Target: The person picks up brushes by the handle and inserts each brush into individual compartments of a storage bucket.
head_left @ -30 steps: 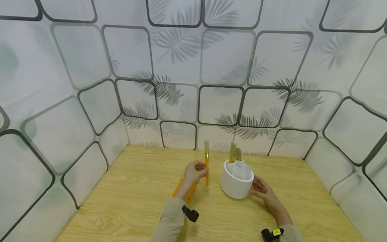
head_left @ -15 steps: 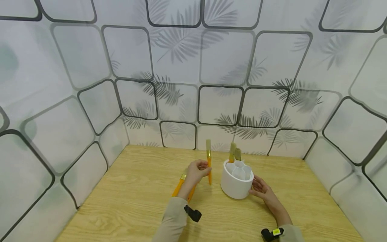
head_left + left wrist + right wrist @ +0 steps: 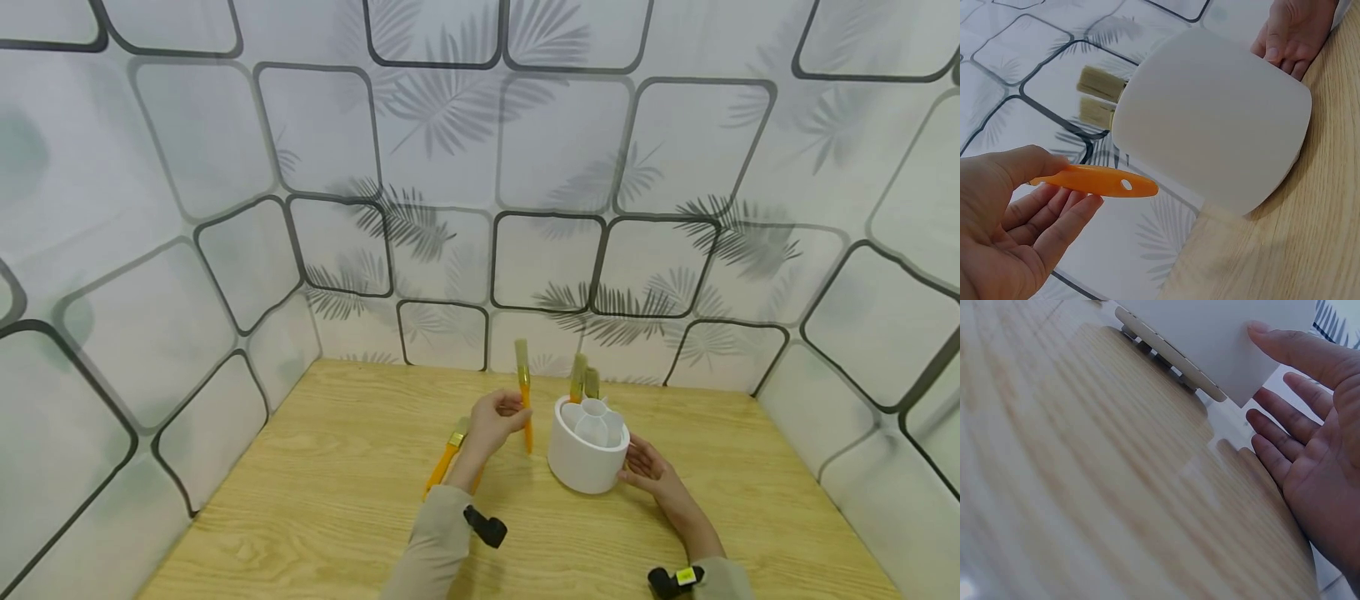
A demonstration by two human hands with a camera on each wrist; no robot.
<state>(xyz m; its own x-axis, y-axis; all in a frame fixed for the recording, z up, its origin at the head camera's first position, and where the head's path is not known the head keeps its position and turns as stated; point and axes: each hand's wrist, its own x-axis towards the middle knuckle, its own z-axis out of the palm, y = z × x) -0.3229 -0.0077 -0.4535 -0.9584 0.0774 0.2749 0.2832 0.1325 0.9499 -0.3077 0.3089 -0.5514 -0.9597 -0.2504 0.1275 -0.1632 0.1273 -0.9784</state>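
Note:
My left hand (image 3: 495, 422) pinches a paintbrush (image 3: 523, 367) by its orange handle, bristles up, to the left of a white round brush holder (image 3: 583, 468). The left wrist view shows the handle's end (image 3: 1094, 180), with a hole in it, pointing toward the table and apart from the holder. Two paintbrushes (image 3: 577, 379) stand bristles up at the holder's back. Inside it is a white divider (image 3: 593, 427) with a round centre. My right hand (image 3: 654, 473) rests at the holder's right side, thumb (image 3: 1272, 340) on the wall and fingers extended around it.
Another orange paintbrush (image 3: 444, 467) lies on the wooden table (image 3: 315, 500), left of my left wrist; an orange piece beside it is mostly hidden by the wrist. Patterned walls (image 3: 450, 250) enclose the table at the back and sides. In the right wrist view, the holder has small feet under its base (image 3: 1166, 353).
My left hand has moved slightly right and up with the paintbrush, closer to the holder. More of the paintbrush lying on the table shows. The right hand and holder have stayed put.

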